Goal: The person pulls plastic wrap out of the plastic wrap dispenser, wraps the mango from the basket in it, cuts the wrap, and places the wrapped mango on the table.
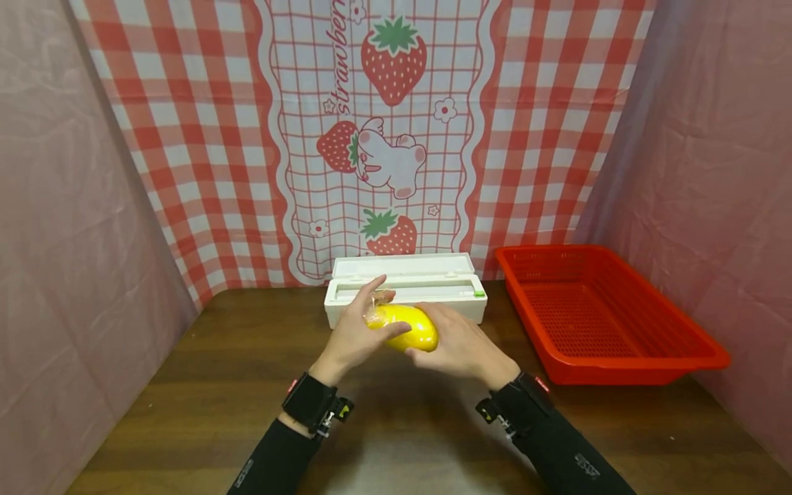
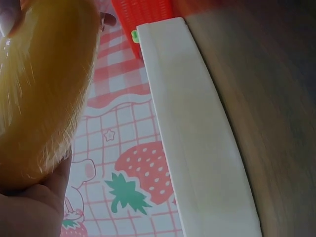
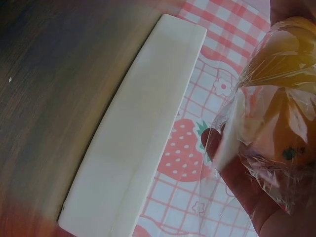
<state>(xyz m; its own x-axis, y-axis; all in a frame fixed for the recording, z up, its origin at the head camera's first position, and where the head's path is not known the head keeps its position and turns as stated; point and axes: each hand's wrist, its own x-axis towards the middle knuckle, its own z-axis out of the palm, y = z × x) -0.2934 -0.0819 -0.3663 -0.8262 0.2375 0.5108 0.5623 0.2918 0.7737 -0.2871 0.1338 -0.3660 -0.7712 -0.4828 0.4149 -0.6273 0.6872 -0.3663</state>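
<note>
A yellow oval fruit, wrapped in clear cling film, is held up between both hands in front of the white box. My left hand holds its left end, thumb across the near side and forefinger raised. At the right end my right hand grips it between thumb and fingers. Up close in the left wrist view, the film lies tight and creased over the fruit. In the right wrist view, loose film overlaps the fingers of the right hand, and dark spots show on the fruit.
Behind the hands, a long white cling film box stands on the wooden table with its lid raised and a green slider at its right end. To the right sits a red plastic basket. Cloth curtains enclose the back and sides.
</note>
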